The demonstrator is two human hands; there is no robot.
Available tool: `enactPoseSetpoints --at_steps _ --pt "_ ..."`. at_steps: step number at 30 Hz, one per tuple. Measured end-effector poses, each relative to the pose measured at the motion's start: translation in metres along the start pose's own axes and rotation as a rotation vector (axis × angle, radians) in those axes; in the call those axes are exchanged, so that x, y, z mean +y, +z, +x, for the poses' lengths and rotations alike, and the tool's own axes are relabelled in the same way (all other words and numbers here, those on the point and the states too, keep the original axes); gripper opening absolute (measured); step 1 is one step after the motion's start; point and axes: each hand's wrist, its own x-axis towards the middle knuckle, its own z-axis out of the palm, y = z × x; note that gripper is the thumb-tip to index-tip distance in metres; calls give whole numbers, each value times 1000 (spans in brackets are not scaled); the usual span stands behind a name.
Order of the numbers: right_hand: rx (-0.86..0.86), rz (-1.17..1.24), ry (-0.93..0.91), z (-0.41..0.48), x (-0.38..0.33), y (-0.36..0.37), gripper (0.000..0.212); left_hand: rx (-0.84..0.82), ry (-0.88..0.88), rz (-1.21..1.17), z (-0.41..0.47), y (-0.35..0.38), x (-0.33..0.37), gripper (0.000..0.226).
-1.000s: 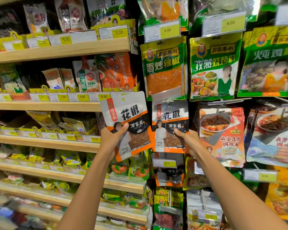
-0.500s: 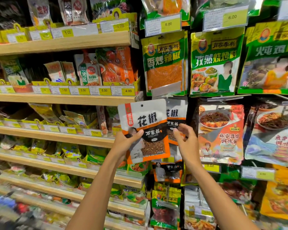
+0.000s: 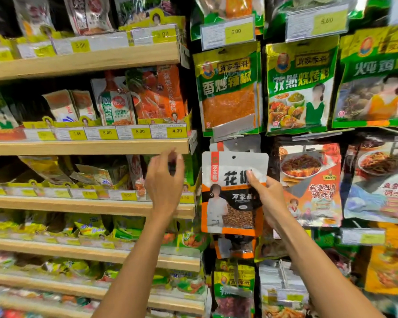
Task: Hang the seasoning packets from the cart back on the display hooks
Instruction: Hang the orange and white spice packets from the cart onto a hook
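Head view: left of the hands, wooden shelves (image 3: pixel 87 146) carry rows of sachets behind yellow price tags (image 3: pixel 140 131). The left hand (image 3: pixel 164 182) is raised in front of a shelf edge, its fingers loosely curled and holding nothing, apart from the packet to its right. Between the hands is the packet (image 3: pixel 230 203), white on top and orange below, upright against the hook wall. Its punched hole sits at the top, and whether a hook passes through it cannot be told. The right hand (image 3: pixel 270 203) grips the packet's right edge, thumb (image 3: pixel 254 181) pressed on the printed front, the other fingers hidden behind it. Just above the packet the top of a second packet (image 3: pixel 218 146) of the same kind shows behind it, and higher up hangs a green packet (image 3: pixel 228 88). Just right of the right hand hangs a sauce packet (image 3: pixel 308 180) printed with a dish of food.
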Motion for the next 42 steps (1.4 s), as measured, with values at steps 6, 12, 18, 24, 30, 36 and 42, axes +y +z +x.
enactPoseSetpoints --at_steps 6,12,18,24,30,36,42 --pt "29 -42 9 15 -2 -2 23 102 508 436 48 17 -49 29" --pt "40 -47 19 35 -9 0 22 40 636 456 50 37 -85 30" --pt "65 -38 6 51 -12 2 13 104 660 396 56 45 -90 31" --pt "92 -60 3 56 -7 7 15 106 642 392 55 48 -92 32" --pt "166 -73 3 55 -9 5 37 95 600 384 53 46 -84 31" --pt "188 -89 27 54 -17 7 22 89 582 383 52 43 -78 33" --pt "264 -75 129 64 -17 13 28 83 567 379 51 43 -78 33"
